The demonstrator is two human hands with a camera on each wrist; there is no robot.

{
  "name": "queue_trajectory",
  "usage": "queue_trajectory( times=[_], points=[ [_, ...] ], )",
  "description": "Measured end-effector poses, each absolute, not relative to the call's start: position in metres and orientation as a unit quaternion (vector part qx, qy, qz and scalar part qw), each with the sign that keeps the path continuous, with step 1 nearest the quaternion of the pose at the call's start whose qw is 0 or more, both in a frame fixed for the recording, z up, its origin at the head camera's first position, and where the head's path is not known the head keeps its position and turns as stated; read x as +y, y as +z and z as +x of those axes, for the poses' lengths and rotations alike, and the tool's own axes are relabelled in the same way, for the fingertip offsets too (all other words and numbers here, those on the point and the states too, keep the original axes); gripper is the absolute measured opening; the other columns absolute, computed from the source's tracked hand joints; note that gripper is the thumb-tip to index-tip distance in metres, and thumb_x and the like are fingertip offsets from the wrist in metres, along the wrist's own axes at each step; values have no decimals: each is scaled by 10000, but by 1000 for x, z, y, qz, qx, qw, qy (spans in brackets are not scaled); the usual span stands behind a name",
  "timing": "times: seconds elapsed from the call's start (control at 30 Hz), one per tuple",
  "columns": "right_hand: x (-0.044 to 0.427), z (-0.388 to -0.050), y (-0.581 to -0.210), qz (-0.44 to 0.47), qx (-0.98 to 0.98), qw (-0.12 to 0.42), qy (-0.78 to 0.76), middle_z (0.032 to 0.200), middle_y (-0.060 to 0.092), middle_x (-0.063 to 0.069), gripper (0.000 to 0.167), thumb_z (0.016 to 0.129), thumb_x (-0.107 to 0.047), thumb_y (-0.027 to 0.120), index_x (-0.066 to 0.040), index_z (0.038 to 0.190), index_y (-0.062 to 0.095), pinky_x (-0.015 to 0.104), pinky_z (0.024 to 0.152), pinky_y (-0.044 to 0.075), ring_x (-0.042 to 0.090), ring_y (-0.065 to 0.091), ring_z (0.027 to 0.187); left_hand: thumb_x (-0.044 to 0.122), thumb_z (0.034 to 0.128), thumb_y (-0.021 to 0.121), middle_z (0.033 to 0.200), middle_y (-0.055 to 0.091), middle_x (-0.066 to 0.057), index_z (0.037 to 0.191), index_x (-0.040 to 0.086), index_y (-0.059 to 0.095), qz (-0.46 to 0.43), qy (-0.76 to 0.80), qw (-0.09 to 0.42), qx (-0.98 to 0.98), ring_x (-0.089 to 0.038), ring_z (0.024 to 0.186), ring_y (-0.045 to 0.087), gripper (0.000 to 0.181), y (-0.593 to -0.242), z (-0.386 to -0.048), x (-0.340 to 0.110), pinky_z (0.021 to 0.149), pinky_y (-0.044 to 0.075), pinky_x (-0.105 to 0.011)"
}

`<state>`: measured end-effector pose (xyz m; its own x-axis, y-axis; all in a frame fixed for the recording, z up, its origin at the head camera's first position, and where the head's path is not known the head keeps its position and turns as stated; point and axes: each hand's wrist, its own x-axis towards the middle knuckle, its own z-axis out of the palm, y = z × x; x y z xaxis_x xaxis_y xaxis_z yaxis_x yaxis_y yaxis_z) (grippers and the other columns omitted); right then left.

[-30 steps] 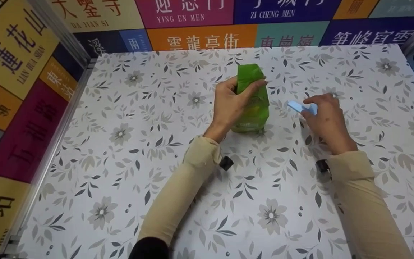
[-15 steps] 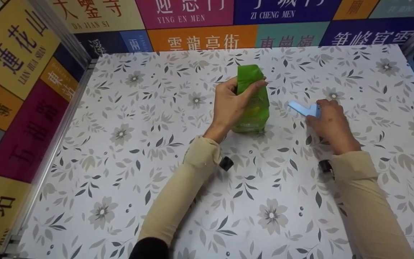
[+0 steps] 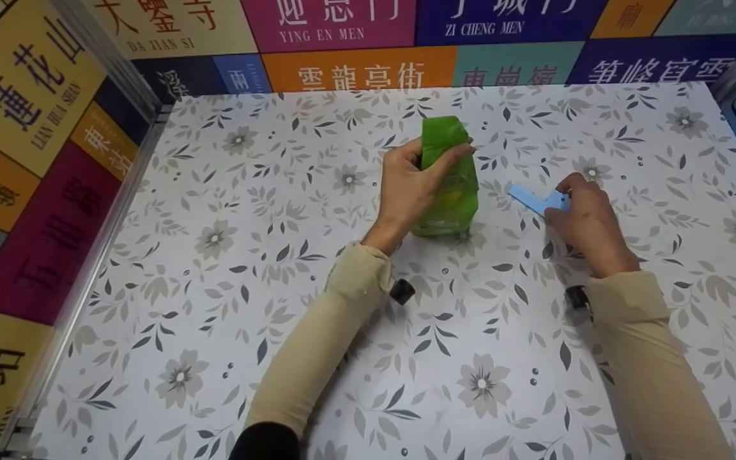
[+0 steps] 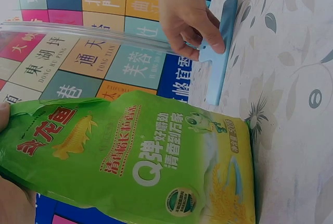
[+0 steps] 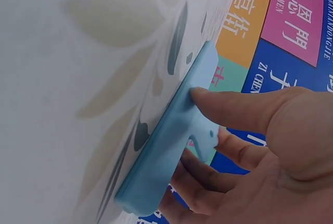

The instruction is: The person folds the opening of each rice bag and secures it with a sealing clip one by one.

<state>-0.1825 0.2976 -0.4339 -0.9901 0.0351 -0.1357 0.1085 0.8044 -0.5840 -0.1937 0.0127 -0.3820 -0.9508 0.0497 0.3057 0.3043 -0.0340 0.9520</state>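
A green bag of rice [image 3: 457, 201] with a yellow lower end stands upright on the table. My left hand [image 3: 409, 182] grips its folded upper part, thumb across the near face. In the left wrist view the printed front of the rice bag [image 4: 151, 156] shows large. To the right of the bag, my right hand [image 3: 588, 220] pinches a light blue bag clip [image 3: 528, 197] by its handle end. The right wrist view has the thumb pressed against the long bar of the bag clip [image 5: 166, 151], with the other fingers behind its handle. Clip and bag are apart.
The table [image 3: 355, 319] wears a white cover with grey leaves and flowers. Colourful panels with lettering [image 3: 355, 67] stand along its back, and more panels [image 3: 42, 191] line the left side. A metal rail [image 3: 80, 287] runs along the left edge.
My right hand has shifted a little to the right and its fingers have moved on the clip, whose bar shows more fully. My left hand and the rice bag have stayed in place.
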Motion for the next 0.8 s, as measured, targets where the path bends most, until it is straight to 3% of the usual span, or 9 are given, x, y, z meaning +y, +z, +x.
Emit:
queue_trajectory(
  times=[0.2,0.4,0.53,0.7,0.8],
  points=[
    [297,-180,-432,43,942,69,-325,1393,494,364,429,1035,-147,587,15,1396,423,576,881,413,449,492,1053,236,923,814,953,799,-103,1048,47,790,-121,-707,84,-692,-138,822,745,229,-382,-193,13,775,628,-290],
    [296,-181,-429,56,939,81,-328,1485,450,394,604,1045,-167,575,15,1570,338,666,1056,400,541,475,1296,221,924,812,948,799,-120,1039,35,791,-128,-707,92,-690,-143,812,746,220,-382,-193,13,761,630,-301],
    [295,-183,-428,50,947,92,-304,1497,435,408,585,1058,-189,533,100,1540,370,672,1134,365,566,425,1376,224,926,811,953,800,-113,1044,38,790,-127,-707,87,-690,-139,818,748,221,-382,-193,13,770,632,-296],
    [292,-180,-425,30,951,82,-297,1422,513,384,457,1040,-193,566,77,1409,548,661,1062,413,537,501,1291,224,925,813,962,800,-110,1050,36,789,-124,-708,84,-691,-136,824,744,227,-382,-194,13,779,630,-291],
    [289,-179,-422,22,952,73,-296,1292,587,360,399,1011,-207,620,20,1340,609,609,937,449,485,561,1128,217,924,813,961,798,-121,1053,28,788,-124,-710,86,-688,-140,825,746,229,-383,-194,13,778,631,-295]
  ],
)
